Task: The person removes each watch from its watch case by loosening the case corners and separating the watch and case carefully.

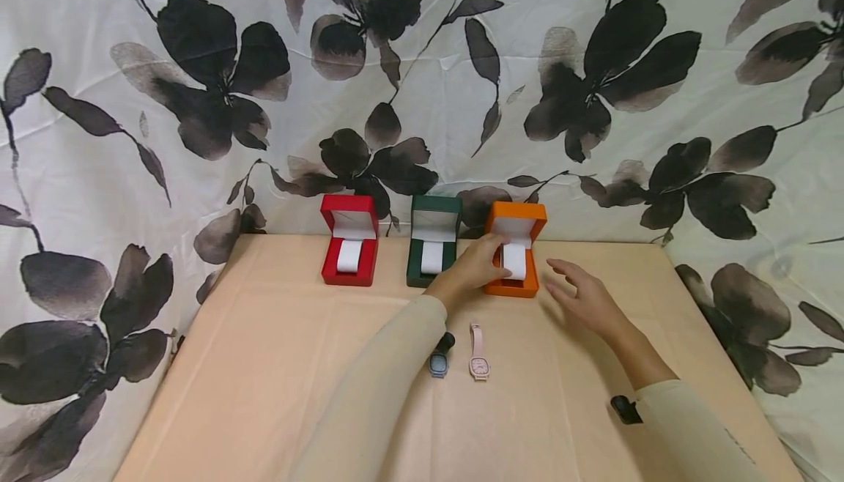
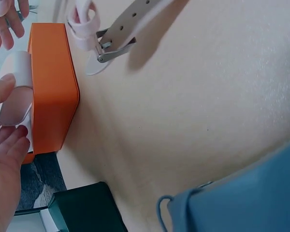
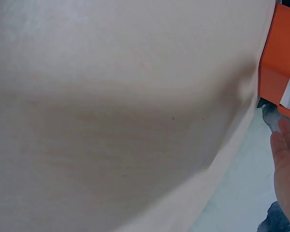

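Note:
My left hand (image 1: 476, 266) reaches into an orange watch box (image 1: 512, 290), whose lid stands raised. In the left wrist view, the thumb and fingers pinch the white cushion (image 2: 20, 72) in that box from both sides. To the right of the box, my right hand (image 1: 583, 299) is held with its fingers loosely extended toward it, holding nothing. The right wrist view shows this hand's fingers (image 3: 286, 137) just below the box's edge. Nearer on the table lie a pink-strapped watch (image 1: 479, 365) and a blue watch with a dark strap (image 1: 438, 363), close to the left sleeve.
A green box (image 1: 414, 271) and a red box (image 1: 330, 269), both with lids up and white cushions inside, stand left of the orange one along the table's (image 1: 264, 365) back edge. A floral cloth (image 1: 461, 101) hangs behind. A black device (image 1: 625, 409) is at the right wrist.

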Demonstrator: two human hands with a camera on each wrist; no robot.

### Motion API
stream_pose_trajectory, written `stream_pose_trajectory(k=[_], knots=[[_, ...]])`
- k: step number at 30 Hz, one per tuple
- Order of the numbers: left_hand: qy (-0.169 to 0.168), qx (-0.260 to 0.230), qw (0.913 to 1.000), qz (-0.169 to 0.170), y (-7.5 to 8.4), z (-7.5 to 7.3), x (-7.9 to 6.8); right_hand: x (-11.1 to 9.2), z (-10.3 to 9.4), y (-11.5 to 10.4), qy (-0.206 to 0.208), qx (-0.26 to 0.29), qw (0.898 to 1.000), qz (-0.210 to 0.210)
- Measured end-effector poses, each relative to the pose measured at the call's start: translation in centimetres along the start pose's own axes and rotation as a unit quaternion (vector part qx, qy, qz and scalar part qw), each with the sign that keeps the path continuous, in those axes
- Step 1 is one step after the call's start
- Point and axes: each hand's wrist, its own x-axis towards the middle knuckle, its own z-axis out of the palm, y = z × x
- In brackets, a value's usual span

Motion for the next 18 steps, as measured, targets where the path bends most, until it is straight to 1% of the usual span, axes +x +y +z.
stream_pose_trajectory(k=[9,18], knots=[[-0.016,0.035,0.9992,0.0,0.2,-0.2,0.2,-0.1,-0.1,-0.2,0.001,0.011,1.0,0.003],[-0.038,0.087,0.9955,-0.001,1.2,-0.9,0.2,-0.1,-0.1,-0.4,-0.007,0.021,1.0,0.007]])
